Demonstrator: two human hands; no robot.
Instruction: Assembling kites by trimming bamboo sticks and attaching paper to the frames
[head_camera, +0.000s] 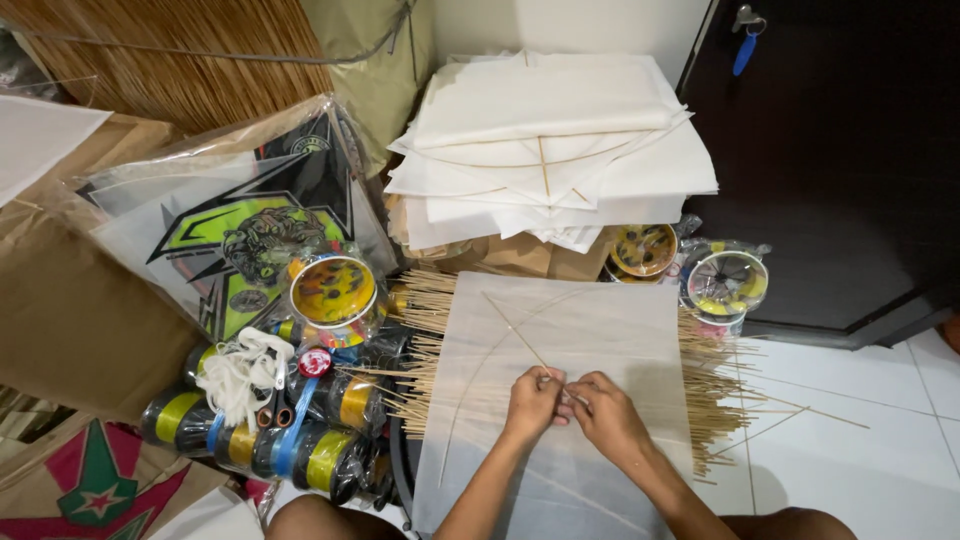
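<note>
Where thin stick (515, 330) runs diagonally from sheet's upper left down to both grips, left hand (532, 400) and right hand (605, 412) meet at its lower end, pinching it narrow; white paper sheet (590, 330) lies on floor (860, 440), atop bamboo sticks (425, 340).

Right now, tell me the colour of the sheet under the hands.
White sheet, translucent; head view shows it best.
</note>
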